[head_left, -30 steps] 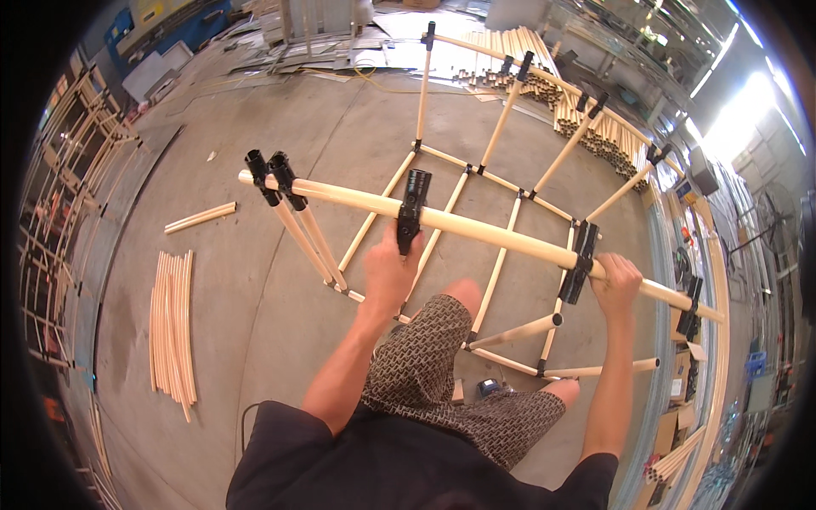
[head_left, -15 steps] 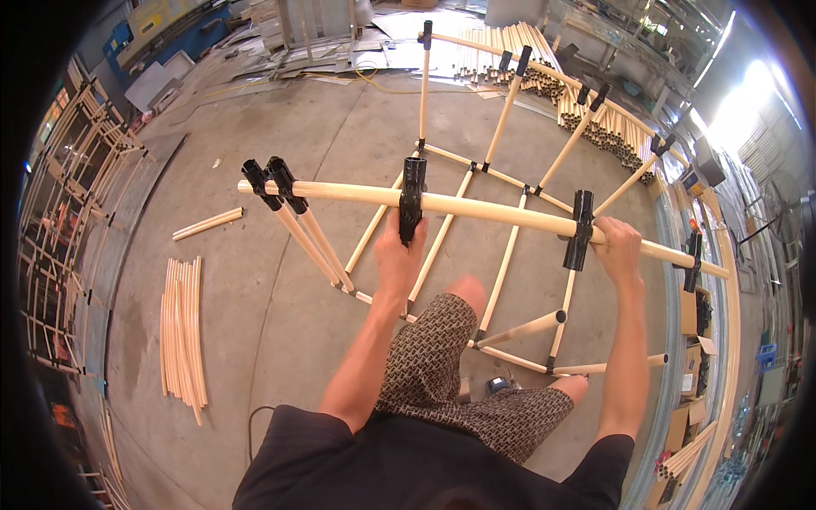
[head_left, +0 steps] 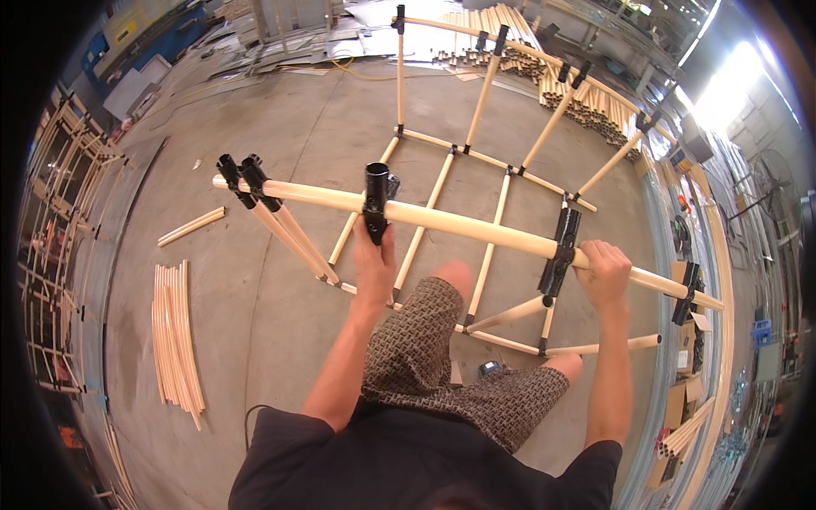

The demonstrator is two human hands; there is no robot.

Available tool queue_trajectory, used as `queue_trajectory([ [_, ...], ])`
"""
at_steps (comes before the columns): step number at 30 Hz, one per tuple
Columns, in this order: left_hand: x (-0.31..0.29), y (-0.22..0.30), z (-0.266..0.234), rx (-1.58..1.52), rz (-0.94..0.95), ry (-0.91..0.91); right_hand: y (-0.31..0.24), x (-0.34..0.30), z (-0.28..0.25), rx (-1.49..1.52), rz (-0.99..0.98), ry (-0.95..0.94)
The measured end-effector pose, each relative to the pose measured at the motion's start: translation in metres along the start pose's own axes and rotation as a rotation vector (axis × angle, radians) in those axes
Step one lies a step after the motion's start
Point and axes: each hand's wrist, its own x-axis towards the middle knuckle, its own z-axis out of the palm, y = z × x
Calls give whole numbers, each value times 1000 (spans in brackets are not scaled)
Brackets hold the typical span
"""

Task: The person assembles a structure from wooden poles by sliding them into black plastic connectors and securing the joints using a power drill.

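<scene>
At your left, two slanting cream-coloured round uprights [head_left: 303, 243] run from the low cream-coloured tube frame [head_left: 483, 274] up to paired black tubular connectors [head_left: 254, 174] on the long cream-coloured round rail [head_left: 476, 227]. Keep that end steady; twisting the rail would likely strain both joints. Your left hand [head_left: 374, 259] has its fingers closed around the lower part of a black cross-shaped connector [head_left: 375, 204], whose open mouth faces up; turn it gently rather than forcing the rail. Farther right, a tilted black connector [head_left: 563, 238] ends near a slanting open-ended tube [head_left: 510, 314]; you cannot tell whether they touch. Just beyond, your right hand [head_left: 603, 268] grips the rail itself, fingers curled over it; a firm hold here should help keep connector and tube in line.

The rail is held above the frame, in front of you. Its long axis runs crosswise, upper left to lower right, its right end pointing past the last black connector [head_left: 687, 293] toward a long pale tan pole [head_left: 721, 408].
</scene>
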Motion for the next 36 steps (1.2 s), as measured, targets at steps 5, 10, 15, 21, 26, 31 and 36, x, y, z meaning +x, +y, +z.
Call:
queue_trajectory([
  [5, -9, -45, 14, 34, 58, 97, -16, -21, -10, 25, 5, -48],
  [10, -18, -21, -8, 170, 173, 21, -13, -32, -5, 51, 27, -48],
  [15, -70, 75, -10, -46, -49, -484, -7, -33, 4, 52, 15, -21],
  [21, -71, 157, 102, -295, -133, -771, -7, -26, 0, 44, 10, -1],
  [26, -84, 160, 136, -348, -233, -666, -2, -27, 2, 36, 7, -4],
  [31, -98, 149, 161, -424, -145, -461, 0, -26, 1, 33, 16, -84],
  [36, -101, 136, 171, -452, -90, -477, 3, -23, -4, 43, 89, -252],
])
